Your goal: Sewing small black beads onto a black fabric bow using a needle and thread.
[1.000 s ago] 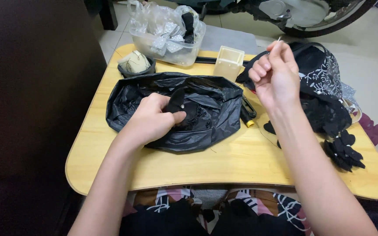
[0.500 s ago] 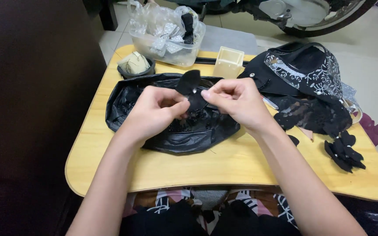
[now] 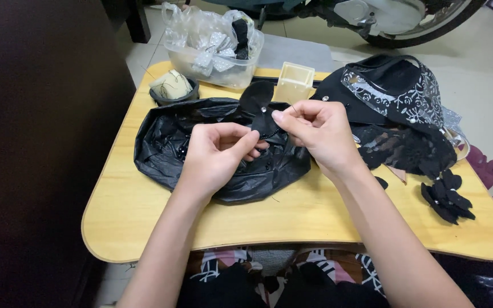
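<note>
Both hands — left hand [image 3: 221, 151], right hand [image 3: 315, 128] — pinch a black fabric petal [image 3: 261, 108], seemingly between fingertips.

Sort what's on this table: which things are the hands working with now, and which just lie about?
In hand: left hand, right hand, black fabric flower, black plastic bag.

Lying about: clear tub, pincushion bowl, small cream box, lace cloth, loose black petals.
</note>
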